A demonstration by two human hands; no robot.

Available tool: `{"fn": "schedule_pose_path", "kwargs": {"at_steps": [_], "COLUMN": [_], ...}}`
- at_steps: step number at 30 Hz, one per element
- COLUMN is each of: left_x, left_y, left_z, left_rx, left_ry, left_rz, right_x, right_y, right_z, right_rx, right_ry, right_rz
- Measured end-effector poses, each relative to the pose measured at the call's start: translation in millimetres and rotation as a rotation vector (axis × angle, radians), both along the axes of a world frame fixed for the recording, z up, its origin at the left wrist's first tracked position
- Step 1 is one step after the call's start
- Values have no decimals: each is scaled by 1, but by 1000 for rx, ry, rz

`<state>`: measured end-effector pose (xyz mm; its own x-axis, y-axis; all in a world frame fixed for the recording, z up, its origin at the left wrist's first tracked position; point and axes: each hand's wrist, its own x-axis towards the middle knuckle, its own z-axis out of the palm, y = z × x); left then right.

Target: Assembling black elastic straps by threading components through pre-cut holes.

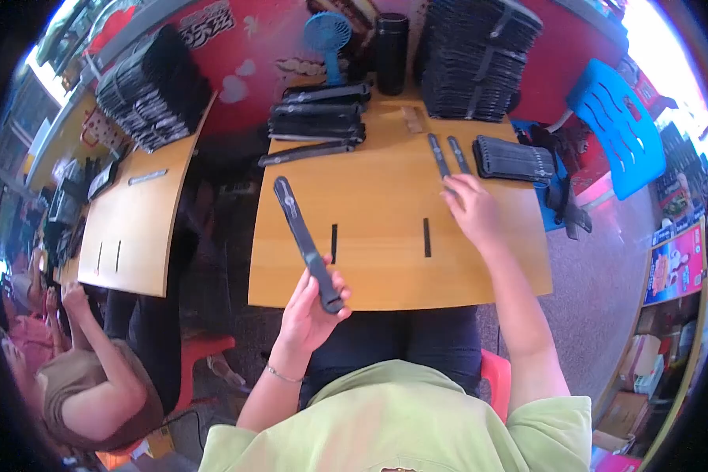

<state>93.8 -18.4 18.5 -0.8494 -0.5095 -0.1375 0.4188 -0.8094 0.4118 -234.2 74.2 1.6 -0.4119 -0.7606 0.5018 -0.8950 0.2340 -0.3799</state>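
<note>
My left hand is closed around the lower end of a long, flat black strap with rounded ends. It is tilted up over the table's near left part, with a small pale mark near its top. Farther right, my right hand reaches over the table, its fingertips drawn together on the near end of a narrow black strip. A second narrow strip lies beside it, its near end close to the same fingers. Both carry small light markings.
Bundled black straps lie on the wooden table, right of the strips. Piles of long black straps sit back left, near a blue fan, a black bottle and a tall tied stack. Another person sits left.
</note>
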Motion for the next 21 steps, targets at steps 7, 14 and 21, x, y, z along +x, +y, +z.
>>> {"fn": "schedule_pose_path", "kwargs": {"at_steps": [7,14,21], "left_x": [-29,-38,-34], "left_y": [0,14,25], "left_z": [13,17,24], "left_rx": [-174,-172,-150], "left_ry": [36,-24,-69], "left_rz": [60,160,155], "right_x": [119,172,173], "right_y": [19,32,33], "right_z": [75,77,69], "right_rx": [-29,-132,-200], "right_ry": [-413,-427,-502], "right_rz": [163,314,277]}}
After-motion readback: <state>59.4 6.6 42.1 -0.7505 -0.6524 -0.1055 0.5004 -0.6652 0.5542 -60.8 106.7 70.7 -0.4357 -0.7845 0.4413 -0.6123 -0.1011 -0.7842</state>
